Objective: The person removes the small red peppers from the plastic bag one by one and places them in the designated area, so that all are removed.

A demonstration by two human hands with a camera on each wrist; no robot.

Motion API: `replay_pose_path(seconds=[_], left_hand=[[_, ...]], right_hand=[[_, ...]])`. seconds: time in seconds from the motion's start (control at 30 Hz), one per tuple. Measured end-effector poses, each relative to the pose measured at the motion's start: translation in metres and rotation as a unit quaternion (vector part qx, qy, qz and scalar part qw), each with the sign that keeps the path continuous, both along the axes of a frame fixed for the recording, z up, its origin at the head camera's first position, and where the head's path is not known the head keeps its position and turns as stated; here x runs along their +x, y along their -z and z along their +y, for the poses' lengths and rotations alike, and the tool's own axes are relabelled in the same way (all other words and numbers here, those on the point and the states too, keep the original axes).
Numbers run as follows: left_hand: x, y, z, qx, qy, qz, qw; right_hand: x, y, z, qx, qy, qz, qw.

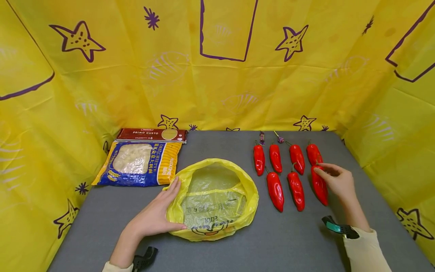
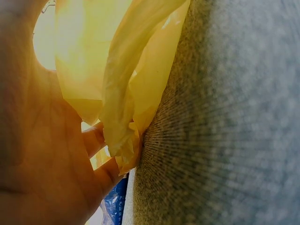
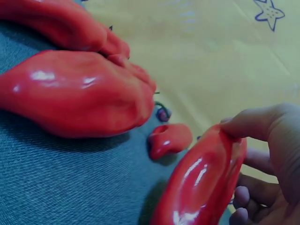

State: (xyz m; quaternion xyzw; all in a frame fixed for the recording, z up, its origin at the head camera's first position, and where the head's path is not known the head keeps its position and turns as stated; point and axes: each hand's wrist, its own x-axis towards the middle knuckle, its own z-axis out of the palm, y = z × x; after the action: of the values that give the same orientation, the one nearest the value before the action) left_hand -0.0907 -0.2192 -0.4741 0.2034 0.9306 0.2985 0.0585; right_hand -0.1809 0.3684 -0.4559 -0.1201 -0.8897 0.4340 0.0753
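Note:
A yellow plastic bag (image 1: 252,189) stands with its mouth open on the grey table. My left hand (image 1: 154,213) lies against its left side, thumb and fingers spread along the rim. In the left wrist view, the palm faces the yellow plastic (image 2: 145,70). With thumb and fingers, my right hand (image 1: 340,183) pinches a red chili pepper (image 1: 319,187) near its stem end, at the right of the front row. The right wrist view shows this pepper (image 3: 199,183) tilted below the thumb. More red peppers (image 1: 275,190) lie beside it in two rows.
A blue and yellow orecchiette pasta bag (image 1: 136,164) lies left of the plastic bag, with a brown spaghetti box (image 1: 153,135) behind it. Two small purple items, one a wrapped candy (image 1: 262,137), the other a lollipop-like thing (image 1: 280,139), lie behind the peppers. Yellow patterned cloth (image 1: 217,90) surrounds the table.

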Motion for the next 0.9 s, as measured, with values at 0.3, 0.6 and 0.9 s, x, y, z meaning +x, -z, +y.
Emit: replay_pose_path(seconds=[0.3, 0.6, 0.9], left_hand=[[0.001, -0.002, 0.001, 0.001, -0.001, -0.001, 1.0000], [0.000, -0.001, 0.000, 0.002, -0.001, 0.003, 1.0000], [-0.001, 0.001, 0.000, 0.001, 0.000, 0.003, 1.0000]], right_hand=[[-0.005, 0.018, -0.002, -0.022, 0.063, 0.000, 0.9978], [-0.008, 0.031, -0.001, -0.021, 0.092, -0.019, 0.9953], [-0.011, 0.034, -0.001, 0.016, 0.091, -0.044, 0.9947]])
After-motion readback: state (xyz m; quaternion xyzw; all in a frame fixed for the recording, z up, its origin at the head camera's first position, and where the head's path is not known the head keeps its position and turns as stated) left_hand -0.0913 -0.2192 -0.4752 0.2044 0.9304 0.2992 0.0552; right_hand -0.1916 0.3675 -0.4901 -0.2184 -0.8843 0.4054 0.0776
